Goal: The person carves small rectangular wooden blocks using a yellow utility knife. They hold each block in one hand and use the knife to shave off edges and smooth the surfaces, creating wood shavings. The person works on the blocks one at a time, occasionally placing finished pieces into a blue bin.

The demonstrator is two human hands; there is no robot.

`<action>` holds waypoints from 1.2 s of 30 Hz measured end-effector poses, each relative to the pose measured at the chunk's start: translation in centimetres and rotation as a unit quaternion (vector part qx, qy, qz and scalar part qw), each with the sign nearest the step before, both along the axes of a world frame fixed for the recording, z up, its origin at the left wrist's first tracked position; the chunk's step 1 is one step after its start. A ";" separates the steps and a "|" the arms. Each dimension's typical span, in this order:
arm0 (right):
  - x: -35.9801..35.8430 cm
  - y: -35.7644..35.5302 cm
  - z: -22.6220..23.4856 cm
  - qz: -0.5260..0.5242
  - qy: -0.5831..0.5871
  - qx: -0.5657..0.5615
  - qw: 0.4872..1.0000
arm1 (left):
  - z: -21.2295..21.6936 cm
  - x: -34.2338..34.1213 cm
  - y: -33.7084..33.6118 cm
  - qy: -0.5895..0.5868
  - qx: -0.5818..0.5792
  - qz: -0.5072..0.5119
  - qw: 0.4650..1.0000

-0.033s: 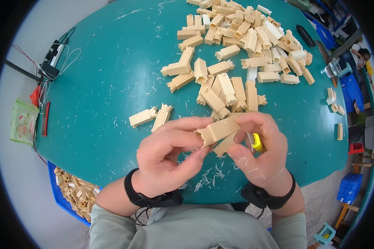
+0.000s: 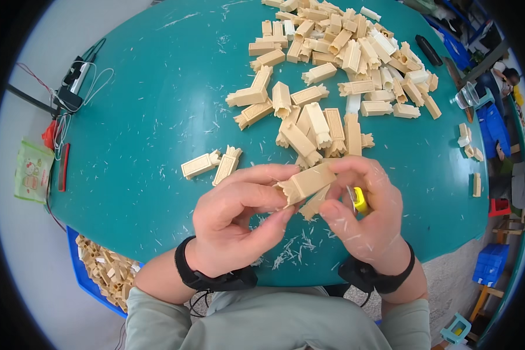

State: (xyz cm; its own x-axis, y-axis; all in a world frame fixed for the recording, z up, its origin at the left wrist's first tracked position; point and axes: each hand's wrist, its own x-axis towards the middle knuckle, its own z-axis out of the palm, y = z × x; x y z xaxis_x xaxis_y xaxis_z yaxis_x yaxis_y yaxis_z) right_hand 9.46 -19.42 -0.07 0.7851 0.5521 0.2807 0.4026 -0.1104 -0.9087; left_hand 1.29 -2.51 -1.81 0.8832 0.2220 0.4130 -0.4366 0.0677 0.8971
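My left hand (image 2: 239, 216) grips the crown-edged end of a beige, hollow, box-shaped plastic piece (image 2: 309, 184) between thumb and fingers, tilted over the table. At the other end, the fingertips of my right hand (image 2: 370, 216) meet the piece. Tucked in that same hand is a small yellow-handled knife (image 2: 361, 200), its thin metal blade partly hidden by the fingers. Behind the held piece, another beige piece (image 2: 316, 203) shows in part. Two similar pieces, one pale (image 2: 200, 165) and one tan (image 2: 227, 165), lie left of my hands. Thin white shavings (image 2: 294, 251) are scattered below.
A large heap of beige and white pieces (image 2: 356, 52) covers the far part of the green table (image 2: 157, 105). A blue bin (image 2: 79, 256) full of pieces stands at lower left. A clear cup (image 2: 466, 96) and several loose pieces (image 2: 465, 135) are along the right edge.
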 end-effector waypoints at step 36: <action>-0.7 0.4 0.0 0.038 -0.144 -0.054 0.987 | 0.1 0.1 -0.5 -0.076 0.178 0.118 0.974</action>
